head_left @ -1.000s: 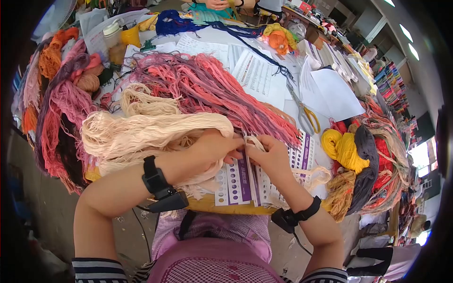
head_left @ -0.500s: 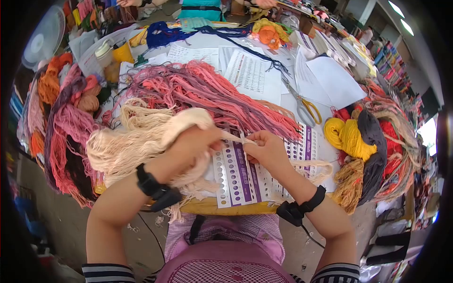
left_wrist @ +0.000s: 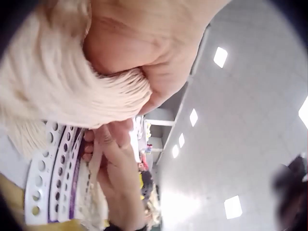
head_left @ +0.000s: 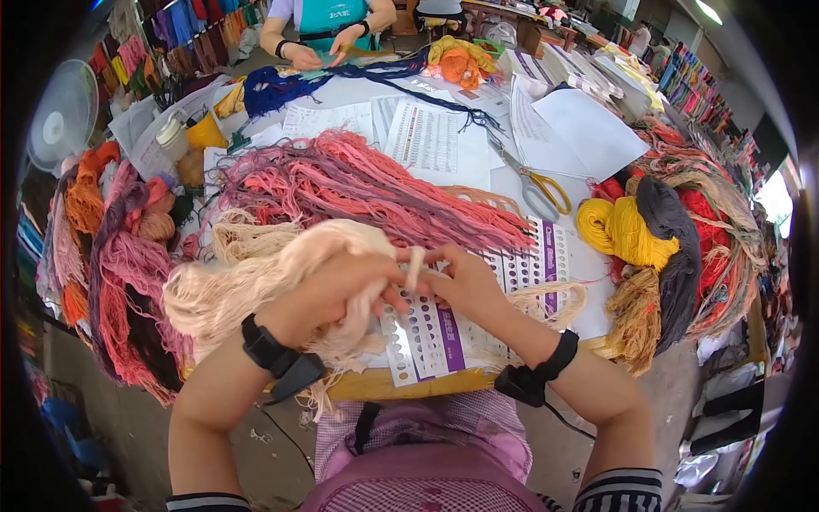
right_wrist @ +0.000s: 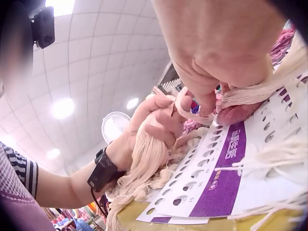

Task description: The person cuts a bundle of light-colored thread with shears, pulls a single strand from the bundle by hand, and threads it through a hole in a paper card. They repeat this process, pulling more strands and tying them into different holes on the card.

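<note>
My left hand (head_left: pixel 345 286) grips a thick hank of cream yarn (head_left: pixel 247 277), whose loose ends hang below the fingers. In the right wrist view, the left hand (right_wrist: pixel 151 127) has its fingers curled round the hank. My right hand (head_left: pixel 465 277) pinches a cream strand between thumb and fingers. A small loop of strand (head_left: pixel 415 269) stands between the two hands. Under the hands lie white and purple cards (head_left: pixel 444 337) punched with rows of round holes. Cream strands (head_left: pixel 554 303) run out beside my right wrist across the cards.
Pink and purple yarn (head_left: pixel 358 188) lies beyond my hands. Scissors (head_left: pixel 542 192) with yellow handles are at the right, near yellow yarn (head_left: pixel 636 243). Printed sheets (head_left: pixel 426 141) lie farther back. A person (head_left: pixel 328 38) works with navy yarn (head_left: pixel 277 90) across the table. The yellow table edge (head_left: pixel 409 386) is nearest me.
The cream strand stretched between my hands half a second ago now forms a small loop there. The view has tilted up, bringing in more of the person opposite.
</note>
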{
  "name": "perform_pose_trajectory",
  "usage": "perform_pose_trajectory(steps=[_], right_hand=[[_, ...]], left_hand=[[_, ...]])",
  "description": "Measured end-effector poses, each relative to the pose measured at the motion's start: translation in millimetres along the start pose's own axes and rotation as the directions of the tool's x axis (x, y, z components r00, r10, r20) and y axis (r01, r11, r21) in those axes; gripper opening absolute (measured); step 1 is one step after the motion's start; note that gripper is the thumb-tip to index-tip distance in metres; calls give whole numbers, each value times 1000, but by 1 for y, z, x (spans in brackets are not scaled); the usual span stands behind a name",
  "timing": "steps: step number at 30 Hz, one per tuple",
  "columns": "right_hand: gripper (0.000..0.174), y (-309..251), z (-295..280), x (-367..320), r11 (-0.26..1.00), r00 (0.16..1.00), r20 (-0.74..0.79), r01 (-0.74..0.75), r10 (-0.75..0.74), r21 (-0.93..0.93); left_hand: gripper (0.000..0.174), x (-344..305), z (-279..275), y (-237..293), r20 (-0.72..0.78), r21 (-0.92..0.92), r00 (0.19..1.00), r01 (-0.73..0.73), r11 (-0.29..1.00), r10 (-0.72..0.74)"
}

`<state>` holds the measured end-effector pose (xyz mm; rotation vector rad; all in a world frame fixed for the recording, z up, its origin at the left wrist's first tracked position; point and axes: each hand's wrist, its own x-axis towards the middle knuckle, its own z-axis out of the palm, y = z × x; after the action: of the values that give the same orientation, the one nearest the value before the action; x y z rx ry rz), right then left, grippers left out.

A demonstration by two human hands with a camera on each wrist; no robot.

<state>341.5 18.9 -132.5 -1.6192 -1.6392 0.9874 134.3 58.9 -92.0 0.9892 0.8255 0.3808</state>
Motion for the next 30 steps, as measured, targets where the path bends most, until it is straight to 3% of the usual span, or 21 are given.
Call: perform_pose_trajectory(steps=[1, 4, 5, 7, 9, 12, 13, 14, 17, 18, 20, 21, 22, 23, 24, 25, 26, 27, 28, 29, 30], right_hand=[[49, -3, -2, -1, 998, 999, 15, -48, 47, 40], [54, 2, 0, 2, 997, 997, 50, -63, 60, 50], [55, 10, 0, 6, 998, 997, 69, -43, 41, 38], [53, 13, -7, 9, 1000, 982, 184, -28, 29, -7], [48, 1, -13, 5, 998, 971, 237, -50, 41, 29], [41, -2, -23, 8, 999, 957, 289, 6, 3, -32], [41, -6, -24, 6, 990, 941, 331, -111, 75, 91], [40, -10, -24, 4, 951, 914, 381, -231, 139, 206], [36, -14, -22, 3, 928, 922, 361, -249, 140, 276], [35, -13, -20, 3, 916, 931, 340, -245, 130, 319], [33, -13, -18, 4, 937, 935, 336, -216, 118, 273], [31, -14, -18, 6, 955, 938, 329, -190, 108, 229], [31, -16, -21, 8, 956, 941, 321, -186, 107, 227], [29, -19, -24, 11, 980, 931, 358, -130, 68, 151], [27, -22, -26, 13, 995, 914, 404, -69, 34, 73], [23, -19, -24, 15, 996, 943, 319, 82, -90, 41], [23, -14, -22, 18, 996, 940, 327, 85, -93, 38], [23, -8, -22, 21, 993, 944, 320, 53, -86, 110], [24, -6, -21, 23, 983, 947, 312, 20, -77, 181], [24, -7, -21, 24, 984, 946, 315, 22, -79, 179], [25, -8, -20, 24, 973, 949, 303, 16, -87, 229]], left_hand=[[34, -3, 11, 3, 39, 247, 999, 15, 969, -26], [31, 5, 9, -29, 105, 203, 993, -77, 976, 56], [28, 17, 2, -36, 67, 287, 992, 79, 955, -103], [29, 22, -1, -25, 11, 332, 997, 67, 941, -75], [25, 8, -4, -15, -87, 228, 982, -146, 963, 170], [18, -35, -78, -3, -214, -178, 927, -348, 920, 309], [17, -50, -94, 13, -282, -329, 902, -410, 850, 326], [15, -64, -103, 29, -412, -325, 853, -466, 823, 320], [13, -88, -135, 51, -643, -176, 703, -524, 833, 306], [11, -90, -136, 57, -763, -65, 538, -615, 786, 358], [17, -93, -181, 51, -640, 640, 200, -394, 659, 742], [17, -93, -174, 48, -636, 642, 198, -401, 653, 746], [36, -94, -160, 37, -352, 915, 340, -71, 397, 872], [52, -86, -137, 26, -186, 980, 497, 33, 196, 848], [69, -79, -114, 15, -10, 997, 627, 64, -38, 779], [74, -58, -79, 11, 78, 997, 688, -64, -46, 721], [56, -56, -39, 33, -134, 981, 962, 94, 172, 237], [42, -43, -20, 23, -106, 962, 961, 34, 271, 257], [56, -22, -15, 9, -229, 833, 966, 131, 538, 120], [86, 0, -11, -4, -345, 625, 938, 246, 741, -20], [86, 6, -11, -9, -346, 625, 938, 246, 741, -19]])
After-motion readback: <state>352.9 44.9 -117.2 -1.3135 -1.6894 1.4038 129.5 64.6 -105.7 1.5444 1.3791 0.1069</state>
